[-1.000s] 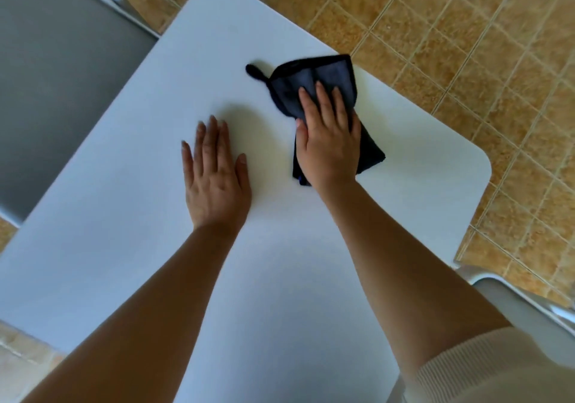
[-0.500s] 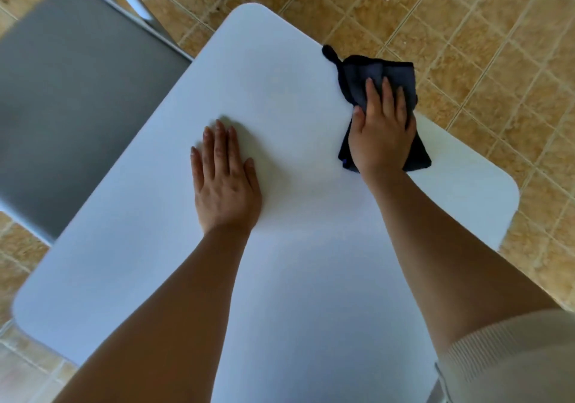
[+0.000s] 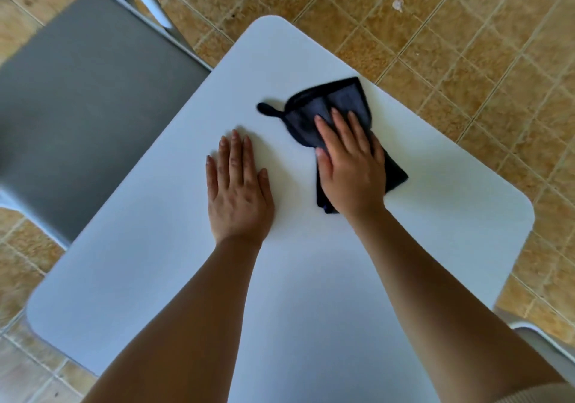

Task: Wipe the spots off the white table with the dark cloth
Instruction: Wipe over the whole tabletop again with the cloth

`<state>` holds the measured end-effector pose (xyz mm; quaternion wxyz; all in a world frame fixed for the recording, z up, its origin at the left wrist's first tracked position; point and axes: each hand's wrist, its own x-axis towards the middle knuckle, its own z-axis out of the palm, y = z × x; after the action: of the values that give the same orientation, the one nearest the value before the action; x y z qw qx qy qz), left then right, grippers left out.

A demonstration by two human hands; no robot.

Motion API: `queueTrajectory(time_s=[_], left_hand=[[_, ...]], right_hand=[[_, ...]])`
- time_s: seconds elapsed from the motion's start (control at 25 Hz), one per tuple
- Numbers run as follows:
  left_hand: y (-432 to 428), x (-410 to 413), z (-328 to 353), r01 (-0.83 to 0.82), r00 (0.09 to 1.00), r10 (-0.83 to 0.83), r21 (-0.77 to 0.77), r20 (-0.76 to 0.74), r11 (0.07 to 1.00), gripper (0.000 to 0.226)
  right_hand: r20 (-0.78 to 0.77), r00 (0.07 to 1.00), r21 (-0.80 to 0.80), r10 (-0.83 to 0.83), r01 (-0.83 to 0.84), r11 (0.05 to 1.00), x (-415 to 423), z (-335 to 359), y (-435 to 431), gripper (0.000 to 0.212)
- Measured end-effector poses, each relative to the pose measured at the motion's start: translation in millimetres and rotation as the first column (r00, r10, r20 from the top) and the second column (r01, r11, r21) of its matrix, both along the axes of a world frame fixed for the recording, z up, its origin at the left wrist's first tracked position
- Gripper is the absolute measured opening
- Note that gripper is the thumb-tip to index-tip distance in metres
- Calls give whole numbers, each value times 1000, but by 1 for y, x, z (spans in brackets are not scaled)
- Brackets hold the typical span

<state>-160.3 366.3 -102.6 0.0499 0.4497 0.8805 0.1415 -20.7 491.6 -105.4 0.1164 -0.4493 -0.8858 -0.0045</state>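
Note:
The white table [image 3: 174, 247] has rounded corners and fills the middle of the view. On its far right part lies the dark cloth [image 3: 336, 104], folded, with a small loop sticking out to the left. My right hand [image 3: 350, 169] presses flat on the cloth's near half, fingers together and pointing away from me. Beside it, to the left, my left hand [image 3: 238, 191] rests flat on the bare tabletop, fingers slightly apart, holding nothing. I can make out no spots on the visible surface.
A grey chair seat [image 3: 87, 104] with a white tube frame stands against the table's left edge. Another white chair edge [image 3: 541, 340] shows at the lower right. Tan floor tiles [image 3: 466, 60] surround the table beyond its far edges.
My right hand has slid the cloth back from the table's far right edge toward the middle, closer to my left hand. The left hand stayed planted.

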Motion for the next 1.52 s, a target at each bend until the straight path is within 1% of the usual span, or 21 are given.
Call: queueTrajectory(time_s=[0.08,0.12,0.2,0.24,0.32,0.48,0.56,0.68,0.8,0.88,0.92,1.0,1.04,1.08,1.12,1.2,1.28,1.4,1.52], left_hand=[[1,-1,-1,1,1000,-1,-5,1,1000,57],[0,-1,-1,2,1000,-2,-7,2,1000,57],[1,-2,-2,2,1000,-2,0,-1,1000,57],[1,-2,-2,-1,1000,1,3,-4,1000,57],[1,-2,-3,-3,1000,3,5,-3,1000,57],[0,-3,-4,-4,1000,4,4,4,1000,57],[0,-3,-4,-8,1000,8,11,0,1000,57],[1,-4,-2,-18,1000,18,27,7,999,57],[-1,-4,-1,-17,999,16,40,46,999,58],[-4,-5,3,0,996,-6,77,85,997,58],[-7,-6,4,20,995,-28,86,97,996,58],[-20,-7,8,57,993,-64,69,99,996,58],[-32,-5,10,58,994,-63,51,92,997,57],[-46,-1,13,48,995,-50,34,85,998,57],[-60,3,14,33,996,-34,15,77,999,57],[-86,11,15,12,998,-11,-27,60,1000,58],[-106,23,13,-19,999,21,-40,44,999,57],[-129,47,11,-88,994,90,-31,60,996,57],[-145,63,5,-111,992,113,-47,53,993,57]], right_hand=[[31,985,-35,-170,171,985,9,3,7,46],[50,973,-72,-226,229,971,3,6,16,48],[78,962,-186,-260,270,945,-21,14,42,50],[87,964,-234,-253,266,935,-37,18,55,51],[115,974,-280,-193,219,935,-71,23,73,51],[155,987,-334,37,17,942,-121,24,74,52],[132,985,-297,110,-67,953,-118,20,66,51],[45,984,-133,171,-164,978,-91,7,40,47],[-43,987,-30,154,-155,987,-54,1,9,44],[-55,995,-13,87,-88,996,-28,-1,-12,43],[-53,998,-24,17,-18,1000,-17,-2,-24,44],[-69,983,-77,-169,163,984,-13,-2,-47,46],[-83,968,-105,-235,226,968,-15,0,-59,47],[-92,961,-124,-259,247,961,-19,2,-71,47],[-94,966,-125,-241,228,965,-22,3,-83,47],[-83,986,-108,-145,135,985,-19,2,-112,46],[-71,995,-118,-74,66,991,-2,3,-146,46],[-36,999,-145,-32,26,989,40,6,-187,46],[15,1000,-125,10,-9,992,96,7,-201,46]])
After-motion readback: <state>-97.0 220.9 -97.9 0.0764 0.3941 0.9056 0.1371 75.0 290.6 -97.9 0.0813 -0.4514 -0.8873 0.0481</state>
